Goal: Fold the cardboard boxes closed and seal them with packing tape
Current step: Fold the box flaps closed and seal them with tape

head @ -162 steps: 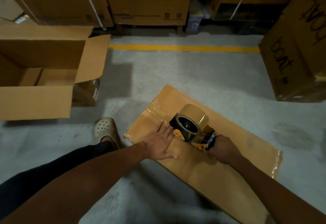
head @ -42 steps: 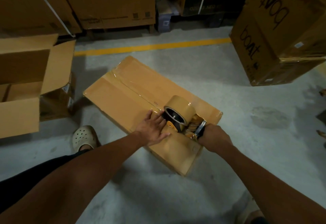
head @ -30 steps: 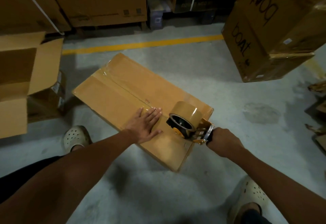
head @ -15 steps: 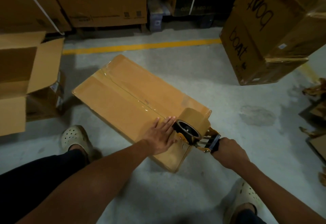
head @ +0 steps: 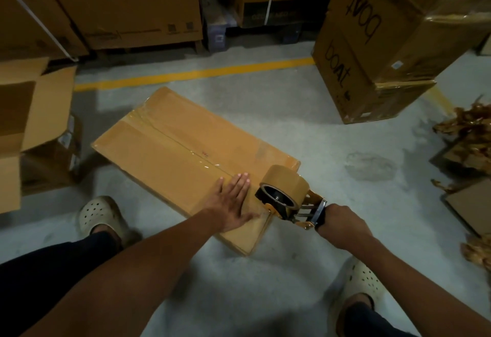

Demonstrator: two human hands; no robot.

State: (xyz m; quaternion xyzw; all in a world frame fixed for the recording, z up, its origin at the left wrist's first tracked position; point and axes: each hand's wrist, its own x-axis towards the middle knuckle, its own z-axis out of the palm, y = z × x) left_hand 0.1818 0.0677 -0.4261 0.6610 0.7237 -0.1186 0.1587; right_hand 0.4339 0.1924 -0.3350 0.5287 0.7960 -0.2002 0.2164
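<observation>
A flat, closed cardboard box (head: pixel 170 150) lies on the concrete floor, with a shiny strip of clear tape (head: pixel 164 135) along its centre seam. My left hand (head: pixel 231 204) rests flat on the box's near end, fingers together, beside the seam. My right hand (head: pixel 342 222) grips the handle of a tape dispenser (head: pixel 287 196) that carries a brown tape roll. The dispenser sits at the box's near right edge, just right of my left fingertips.
An open empty box (head: pixel 29 113) stands at the left. Printed cartons (head: pixel 377 44) are stacked at the right, and tall cartons (head: pixel 127 4) line the back behind a yellow floor line (head: pixel 191 73). Cardboard scraps (head: pixel 467 137) lie at far right. My feet in pale clogs (head: pixel 101 217) flank the box.
The dispenser has run along the seam from the box's middle to its near end. My left hand has followed behind it, pressing the tape down.
</observation>
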